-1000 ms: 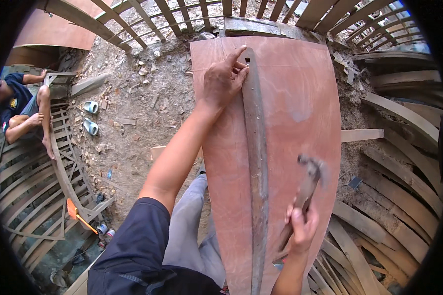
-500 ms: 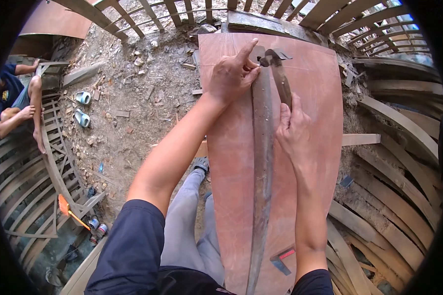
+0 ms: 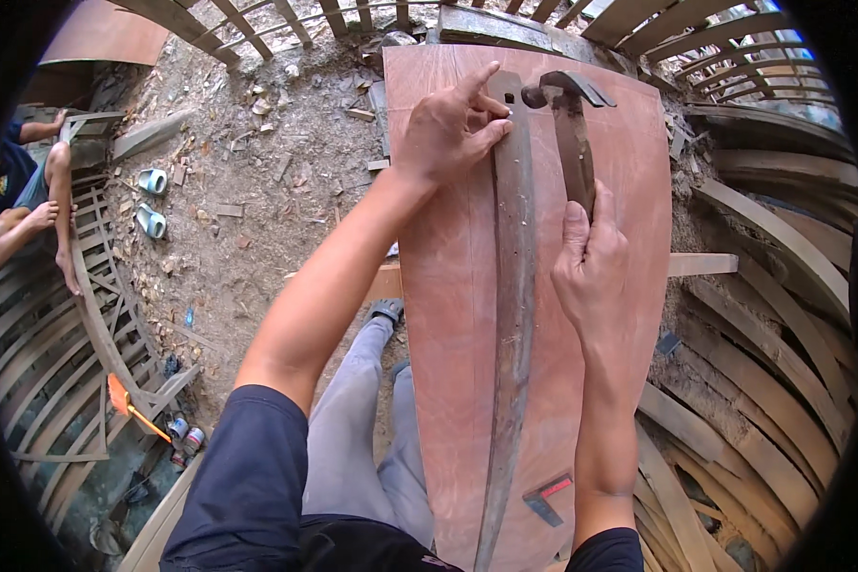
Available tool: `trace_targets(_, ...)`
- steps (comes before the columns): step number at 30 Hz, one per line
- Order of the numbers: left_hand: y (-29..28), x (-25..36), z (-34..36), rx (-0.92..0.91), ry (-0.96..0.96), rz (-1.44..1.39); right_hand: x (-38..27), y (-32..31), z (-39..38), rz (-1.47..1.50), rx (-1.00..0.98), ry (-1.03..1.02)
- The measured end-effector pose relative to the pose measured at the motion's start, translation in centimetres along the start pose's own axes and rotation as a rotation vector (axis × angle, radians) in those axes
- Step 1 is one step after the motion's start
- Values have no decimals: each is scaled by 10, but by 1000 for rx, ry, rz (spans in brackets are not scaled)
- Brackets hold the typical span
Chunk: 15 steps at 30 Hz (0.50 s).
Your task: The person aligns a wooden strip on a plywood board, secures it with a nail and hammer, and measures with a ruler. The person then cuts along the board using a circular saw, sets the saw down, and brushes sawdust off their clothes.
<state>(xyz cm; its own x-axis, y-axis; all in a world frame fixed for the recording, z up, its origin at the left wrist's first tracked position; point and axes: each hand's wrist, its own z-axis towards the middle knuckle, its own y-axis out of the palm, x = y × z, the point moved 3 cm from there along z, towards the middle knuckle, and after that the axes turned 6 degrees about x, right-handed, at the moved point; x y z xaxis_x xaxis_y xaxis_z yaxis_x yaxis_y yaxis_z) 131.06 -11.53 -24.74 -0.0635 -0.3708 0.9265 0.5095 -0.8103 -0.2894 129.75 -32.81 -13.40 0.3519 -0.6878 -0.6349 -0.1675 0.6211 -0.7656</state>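
A right hand (image 3: 591,257) grips a claw hammer (image 3: 572,143), its head beside the far end of a long wooden strip (image 3: 514,286) on a reddish plywood sheet (image 3: 448,315). The left hand (image 3: 443,133) bends its fingers (image 3: 476,84) in at the strip's edge. A carpenter's square (image 3: 543,503) lies near the right forearm (image 3: 607,448); at left, another person (image 3: 43,217) sits near sandals (image 3: 150,221).

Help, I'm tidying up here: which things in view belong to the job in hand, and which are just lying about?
In the job:
hammer, in the right hand
long wooden strip, left hand at its far end
reddish board beneath
L-shaped tool on the board, probably

Lying about, it seems:
pale clogs
orange brush
cans
wood scraps
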Motion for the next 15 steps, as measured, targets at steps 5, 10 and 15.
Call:
trace_targets(5, -8, -34, 47, 50, 317, 408, -4, -5, -2, -3, 56, -127)
trace_targets(10, 12, -43, 82, 76, 456, 929, -2, -2, -3, 32, 1, -41)
trace_targets(15, 18, -51, 95, -336, 82, 789, 9, 11, -3, -31, -1, -78)
